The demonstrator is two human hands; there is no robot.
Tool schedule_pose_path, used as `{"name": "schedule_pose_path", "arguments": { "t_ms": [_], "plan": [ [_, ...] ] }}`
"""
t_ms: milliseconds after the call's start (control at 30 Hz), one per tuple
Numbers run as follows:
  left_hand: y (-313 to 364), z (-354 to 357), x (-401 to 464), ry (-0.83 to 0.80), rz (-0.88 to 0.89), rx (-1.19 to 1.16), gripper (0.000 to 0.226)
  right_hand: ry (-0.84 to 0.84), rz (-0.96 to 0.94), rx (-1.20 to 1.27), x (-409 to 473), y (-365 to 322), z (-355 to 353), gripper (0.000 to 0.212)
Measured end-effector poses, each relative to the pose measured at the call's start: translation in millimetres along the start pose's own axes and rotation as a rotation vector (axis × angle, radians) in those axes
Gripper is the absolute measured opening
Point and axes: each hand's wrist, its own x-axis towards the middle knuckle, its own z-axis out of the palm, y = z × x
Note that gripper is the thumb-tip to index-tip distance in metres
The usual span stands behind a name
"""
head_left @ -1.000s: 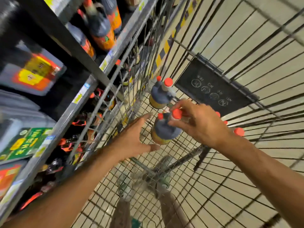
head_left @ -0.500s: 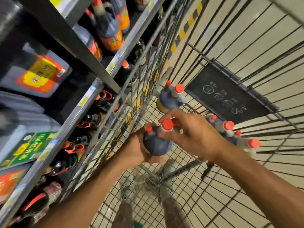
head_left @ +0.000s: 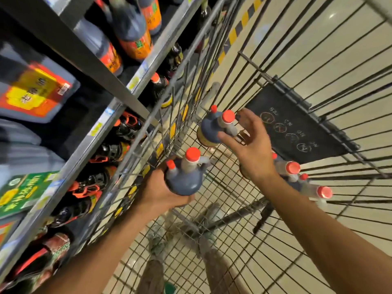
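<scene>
Cupping the held bottle [head_left: 183,181] from below and behind, the left hand [head_left: 157,192] has its fingers curled round the dark, rounded belly. The red cap and small side spout point up toward the camera. The right hand [head_left: 252,149] hangs apart from it, further ahead and to the right, and is spread wide. Its thumb lies against the shoulder of the second bottle [head_left: 209,130], its fingers reach past the neck, and nothing is clamped in it yet.

The step in hand looks like picking up that second bottle. To do it well, the right fingers should wrap the neck just under the cap, or hook the handle loop, before any lift. A full bottle this shape is probably bottom-heavy and could swing out of a thumb-only hold. It should rise straight up, away from the wire side of the cart [head_left: 222,187], while the left wrist stays level so its load does not tip.

Two more red-capped bottles [head_left: 292,168] sit just right of the right wrist, partly hidden by it. A black placard [head_left: 297,124] hangs on the wires beyond the right fingertips. A shelf [head_left: 101,132] of similar dark bottles runs to the left of the left hand, on the other side of the cart wall
</scene>
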Motion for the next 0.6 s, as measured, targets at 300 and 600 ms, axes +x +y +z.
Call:
{"name": "schedule_pose_path", "arguments": {
  "t_ms": [300,600],
  "plan": [
    [-16.0,-4.6,-18.0,0.041,0.033,-0.002,0.065,0.078,-0.026,0.036,31.3,48.9,49.2,0.106],
    [-34.5,-2.3,-14.4,0.131,0.076,-0.059,0.078,0.215,-0.088,-0.028,28.6,62.7,63.1,0.082]
  ]
}}
